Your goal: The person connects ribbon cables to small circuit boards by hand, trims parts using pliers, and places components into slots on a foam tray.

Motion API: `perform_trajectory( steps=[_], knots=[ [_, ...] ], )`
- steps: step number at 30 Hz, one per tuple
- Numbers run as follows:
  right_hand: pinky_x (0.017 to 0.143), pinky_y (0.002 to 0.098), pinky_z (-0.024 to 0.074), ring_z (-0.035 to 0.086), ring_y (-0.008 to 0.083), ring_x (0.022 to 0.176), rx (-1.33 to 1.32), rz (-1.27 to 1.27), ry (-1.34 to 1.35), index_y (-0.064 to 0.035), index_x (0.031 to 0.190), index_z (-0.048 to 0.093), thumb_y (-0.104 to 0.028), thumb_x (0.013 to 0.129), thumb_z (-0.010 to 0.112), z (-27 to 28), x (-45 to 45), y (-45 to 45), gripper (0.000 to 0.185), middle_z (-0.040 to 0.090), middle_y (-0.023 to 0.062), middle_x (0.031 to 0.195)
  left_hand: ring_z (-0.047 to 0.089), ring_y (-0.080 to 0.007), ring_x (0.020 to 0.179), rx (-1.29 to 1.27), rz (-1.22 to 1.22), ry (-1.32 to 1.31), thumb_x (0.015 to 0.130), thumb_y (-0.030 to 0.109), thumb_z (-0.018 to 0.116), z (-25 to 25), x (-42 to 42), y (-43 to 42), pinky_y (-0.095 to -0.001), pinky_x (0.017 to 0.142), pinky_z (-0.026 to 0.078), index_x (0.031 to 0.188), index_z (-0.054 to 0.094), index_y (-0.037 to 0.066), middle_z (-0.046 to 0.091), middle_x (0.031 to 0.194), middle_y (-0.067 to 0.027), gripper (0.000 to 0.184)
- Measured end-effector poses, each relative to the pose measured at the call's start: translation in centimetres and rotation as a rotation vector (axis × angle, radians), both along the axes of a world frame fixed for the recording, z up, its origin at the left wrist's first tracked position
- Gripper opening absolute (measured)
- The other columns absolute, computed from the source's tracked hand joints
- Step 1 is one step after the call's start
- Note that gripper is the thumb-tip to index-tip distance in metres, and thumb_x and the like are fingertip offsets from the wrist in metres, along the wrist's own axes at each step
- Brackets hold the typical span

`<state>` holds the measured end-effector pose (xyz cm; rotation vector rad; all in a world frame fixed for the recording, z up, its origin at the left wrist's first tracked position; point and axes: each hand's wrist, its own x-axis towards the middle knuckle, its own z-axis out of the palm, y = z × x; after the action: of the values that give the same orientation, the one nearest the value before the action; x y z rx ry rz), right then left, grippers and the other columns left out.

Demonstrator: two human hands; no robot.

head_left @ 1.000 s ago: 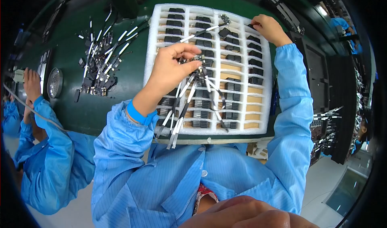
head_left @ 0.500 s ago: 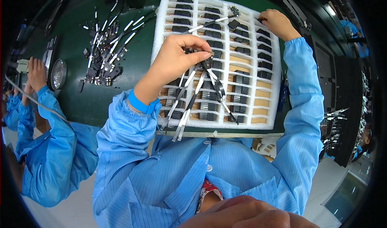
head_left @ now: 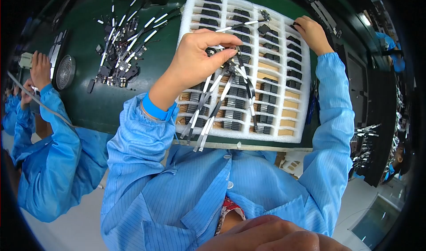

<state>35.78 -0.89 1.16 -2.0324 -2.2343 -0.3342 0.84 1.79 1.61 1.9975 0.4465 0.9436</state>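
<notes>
My left hand (head_left: 195, 58), with a blue wristband, is closed on a bunch of black-and-white strip cables (head_left: 216, 108) that dangle over the foam tray. The white foam tray (head_left: 290, 138) has rows of slots, many filled with black blocks. My right hand (head_left: 312, 32) pinches at the tray's far right corner; a small dark piece shows at its fingertips. One loose cable with a small board (head_left: 265, 15) lies across the tray's upper part, beside a tilted black block (head_left: 263, 29).
A tangled pile of cables and small black parts (head_left: 120, 58) lies left on the green table (head_left: 88, 106). Beyond it are a round metal dish (head_left: 65, 72) and a co-worker's hands (head_left: 41, 69). Cables and dark racks (head_left: 366, 138) stand at the right.
The tray and table have shifted right and up in the view. My left hand stays closed on the dangling cables, which have swung slightly. My right hand remains at the tray's far right corner.
</notes>
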Motion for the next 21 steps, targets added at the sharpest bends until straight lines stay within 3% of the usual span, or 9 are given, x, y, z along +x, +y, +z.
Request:
perform_trajectory(
  steps=[3, 4, 6, 7, 10, 14, 21],
  knots=[
    [0.068, 0.0326, 0.047, 0.06, 0.0259, 0.074, 0.248, -0.015, 0.097, -0.0032, 0.092, 0.059, -0.011, 0.078, 0.054, 1.0, -0.4, -0.9, 0.017, 0.061, 0.011, 0.084, 0.058, -0.0137, 0.075, 0.27, 0.05, -0.049, 0.072, 0.004, 0.063, 0.8, -0.3, 0.3, -0.0241, 0.067, 0.045, 0.09, 0.063, 0.002, 0.062, 0.084, -0.0088, 0.018],
    [0.067, 0.0304, 0.0471, 0.06, 0.0231, 0.073, 0.249, -0.047, 0.31, -0.0031, 0.094, 0.058, -0.009, 0.079, 0.053, 1.3, -1.1, -1.2, 0.017, 0.062, 0.0105, 0.084, 0.058, -0.0133, 0.074, 0.377, 0.062, -0.062, 0.072, 0.004, 0.063, 0.9, -0.4, 0.3, -0.0239, 0.066, 0.045, 0.09, 0.063, 0.002, 0.062, 0.083, -0.0087, 0.018],
    [0.065, 0.0261, 0.0473, 0.06, 0.0173, 0.069, 0.248, -0.122, 0.735, -0.0028, 0.096, 0.058, -0.007, 0.08, 0.052, 2.5, -3.1, -2.0, 0.017, 0.062, 0.0094, 0.084, 0.058, -0.012, 0.071, 0.267, 0.078, -0.118, 0.074, 0.005, 0.062, 0.8, -0.2, -0.1, -0.0217, 0.062, 0.045, 0.091, 0.062, 0.001, 0.062, 0.082, -0.0081, 0.018],
    [0.064, 0.0223, 0.0466, 0.059, 0.0117, 0.068, 0.189, -0.03, 0.962, -0.001, 0.098, 0.056, -0.005, 0.081, 0.05, 3.2, -4.5, -2.4, 0.018, 0.062, 0.0086, 0.081, 0.058, -0.0113, 0.07, 0.214, 0.083, -0.147, 0.074, 0.005, 0.062, 0.7, -0.1, -0.3, -0.0206, 0.06, 0.045, 0.092, 0.061, 0.0, 0.063, 0.081, -0.0077, 0.019],
    [0.062, 0.0233, 0.0473, 0.058, 0.0126, 0.065, 0.028, 0.057, 1.533, 0.0011, 0.093, 0.055, -0.007, 0.083, 0.05, 4.2, -9.8, -4.1, 0.014, 0.06, 0.0095, 0.077, 0.057, -0.0088, 0.066, -0.399, 0.029, -0.171, 0.077, 0.006, 0.059, 0.5, -0.1, -0.5, -0.0168, 0.054, 0.043, 0.097, 0.059, -0.001, 0.062, 0.08, -0.0071, 0.021],
    [0.06, 0.0222, 0.0456, 0.056, 0.0125, 0.064, -0.191, 0.138, 1.687, 0.0002, 0.089, 0.054, -0.01, 0.083, 0.051, 3.6, -14.9, -5.2, 0.012, 0.06, 0.0091, 0.076, 0.051, -0.0043, 0.057, -0.788, -0.124, -0.148, 0.079, 0.007, 0.057, 0.7, -0.3, -0.1, -0.0143, 0.046, 0.038, 0.108, 0.051, -0.002, 0.059, 0.078, -0.0054, 0.03],
    [0.058, 0.0184, 0.0395, 0.049, 0.0066, 0.065, -0.279, 0.138, 1.617, -0.001, 0.089, 0.054, -0.012, 0.083, 0.053, 2.4, -16.6, -5.6, 0.012, 0.057, 0.0036, 0.073, 0.048, -0.0032, 0.054, -0.813, -0.18, -0.13, 0.076, 0.005, 0.059, 1.1, -0.2, -0.9, -0.0139, 0.044, 0.035, 0.109, 0.049, -0.001, 0.058, 0.078, -0.0048, 0.035]
  ],
)
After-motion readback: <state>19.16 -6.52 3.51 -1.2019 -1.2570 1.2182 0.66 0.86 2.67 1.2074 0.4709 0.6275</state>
